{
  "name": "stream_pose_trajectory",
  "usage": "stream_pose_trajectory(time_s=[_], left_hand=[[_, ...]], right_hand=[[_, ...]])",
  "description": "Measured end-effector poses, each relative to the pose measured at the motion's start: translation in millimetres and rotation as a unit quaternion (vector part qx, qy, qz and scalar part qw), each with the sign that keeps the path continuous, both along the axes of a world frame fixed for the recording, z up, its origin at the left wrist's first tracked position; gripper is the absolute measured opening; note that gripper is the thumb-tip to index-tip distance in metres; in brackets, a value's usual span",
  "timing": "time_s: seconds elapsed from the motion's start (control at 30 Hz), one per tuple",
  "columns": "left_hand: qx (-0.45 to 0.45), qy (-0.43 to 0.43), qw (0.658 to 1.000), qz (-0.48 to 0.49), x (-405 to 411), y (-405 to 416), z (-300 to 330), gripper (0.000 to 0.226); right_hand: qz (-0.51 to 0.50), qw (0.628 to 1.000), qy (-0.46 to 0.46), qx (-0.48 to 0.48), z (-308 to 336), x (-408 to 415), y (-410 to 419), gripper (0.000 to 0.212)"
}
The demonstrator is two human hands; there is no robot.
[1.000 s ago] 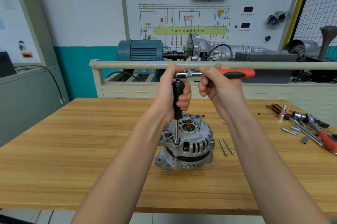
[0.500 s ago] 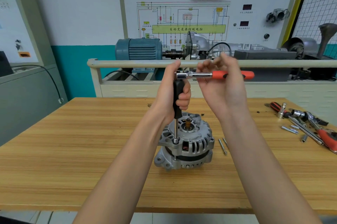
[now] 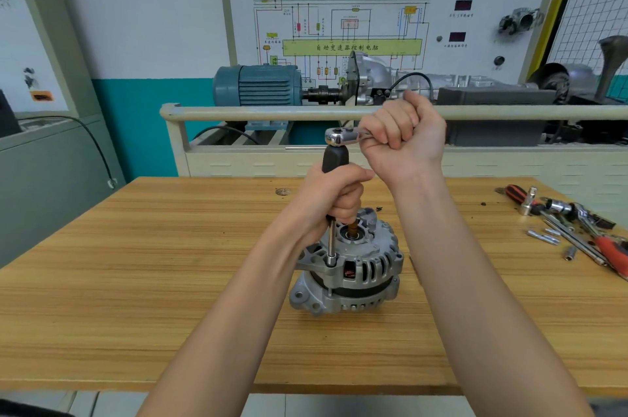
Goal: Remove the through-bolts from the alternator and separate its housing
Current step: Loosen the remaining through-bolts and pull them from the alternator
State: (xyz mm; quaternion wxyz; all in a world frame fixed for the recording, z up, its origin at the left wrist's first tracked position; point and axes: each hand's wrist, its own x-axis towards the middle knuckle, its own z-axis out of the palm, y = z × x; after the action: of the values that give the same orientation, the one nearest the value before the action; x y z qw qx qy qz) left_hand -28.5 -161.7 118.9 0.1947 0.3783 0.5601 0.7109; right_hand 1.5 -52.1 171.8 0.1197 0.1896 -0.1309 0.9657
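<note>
Standing alternator [image 3: 353,267], seemingly still closed

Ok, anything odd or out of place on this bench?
Nothing stands out. The alternator sits upright, the socket extension stands straight on a bolt, and loose tools lie at the table's right edge.

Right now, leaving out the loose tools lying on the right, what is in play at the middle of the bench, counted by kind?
Hands: 2 (left hand, right hand)
alternator: 1
ratchet wrench: 1, held by the right hand
black-handled driver: 1, held by the left hand, its socket down on the alternator
Total: 5
</note>
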Motion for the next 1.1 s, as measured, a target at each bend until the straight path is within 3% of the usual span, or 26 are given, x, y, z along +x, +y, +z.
stream_pose_trajectory(time_s=[0.13, 0.27, 0.43, 0.5, 0.67, 0.73, 0.9, 1.03, 1.1], left_hand=[[0.0, -0.013, 1.0, 0.014, 1.4, -5.2, 0.7, 0.05], [-0.027, 0.016, 0.999, 0.042, 7.9, -2.1, 2.1, 0.054], [0.004, 0.041, 0.992, 0.12, 14.9, 0.5, 13.4, 0.039], [0.02, 0.027, 0.988, 0.153, 15.8, 3.0, 19.0, 0.038], [0.026, 0.005, 0.974, 0.224, 17.1, 15.8, 20.7, 0.038], [0.02, 0.005, 0.977, 0.214, 16.8, 16.5, 21.0, 0.038], [0.013, 0.017, 0.985, 0.172, 14.7, 11.7, 20.1, 0.045], [0.026, 0.019, 0.991, 0.128, 10.5, 5.3, 15.7, 0.055], [0.032, 0.033, 0.996, 0.081, 7.4, 0.7, 12.9, 0.049]], right_hand=[[0.008, 1.0, -0.008, 0.005, 3.1, -0.1, -5.0, 0.044], [-0.065, 0.993, 0.034, -0.094, -2.9, 21.6, -0.8, 0.036], [-0.195, 0.978, 0.065, 0.016, -6.7, 41.4, -12.1, 0.057], [-0.26, 0.957, 0.1, 0.086, -10.1, 45.4, -24.2, 0.06], [-0.466, 0.836, 0.201, 0.208, -23.7, 44.7, -50.9, 0.043], [-0.447, 0.849, 0.201, 0.197, -20.7, 44.8, -45.3, 0.048], [-0.299, 0.934, 0.15, 0.125, -16.3, 45.1, -24.7, 0.057], [-0.228, 0.961, 0.122, 0.097, -11.1, 41.3, -18.9, 0.061], [-0.215, 0.966, 0.115, 0.087, -10.8, 40.4, -17.0, 0.06]])
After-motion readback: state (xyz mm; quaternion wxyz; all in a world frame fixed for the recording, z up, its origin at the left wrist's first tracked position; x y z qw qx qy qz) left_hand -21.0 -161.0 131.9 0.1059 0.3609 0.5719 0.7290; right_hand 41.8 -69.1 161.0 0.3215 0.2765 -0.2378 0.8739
